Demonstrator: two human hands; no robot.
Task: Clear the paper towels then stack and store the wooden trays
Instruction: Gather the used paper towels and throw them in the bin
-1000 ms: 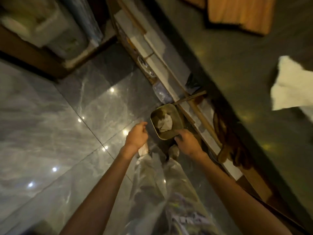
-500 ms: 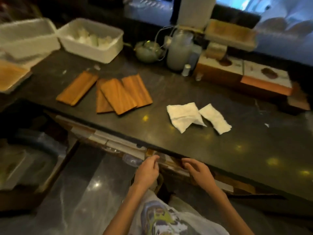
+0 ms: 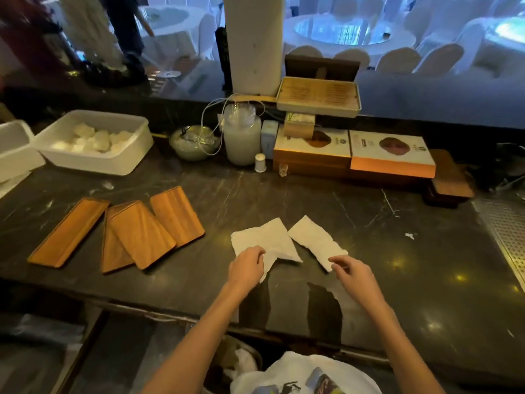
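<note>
Two white paper towels lie flat on the dark stone counter (image 3: pixel 397 280). My left hand (image 3: pixel 246 267) rests on the near edge of the left paper towel (image 3: pixel 268 237), fingers curled onto it. My right hand (image 3: pixel 353 274) reaches the near corner of the right paper towel (image 3: pixel 314 240); thumb and forefinger are slightly apart at that corner. Several flat wooden trays lie to the left, loosely overlapping: one long tray (image 3: pixel 68 231), one on top in the middle (image 3: pixel 142 234) and one further back (image 3: pixel 177 216).
A bin (image 3: pixel 241 362) with crumpled paper stands under the counter edge near my body. Along the back are white tubs (image 3: pixel 96 160), a bowl (image 3: pixel 193 146), a jar (image 3: pixel 241 140), orange boxes (image 3: pixel 392 166) and a paper roll (image 3: pixel 255 44). A metal drain grate (image 3: pixel 508 234) is at right.
My view swung up from the floor bin to the counter. Both hands rose from below the counter edge and came forward onto the two paper towels.
</note>
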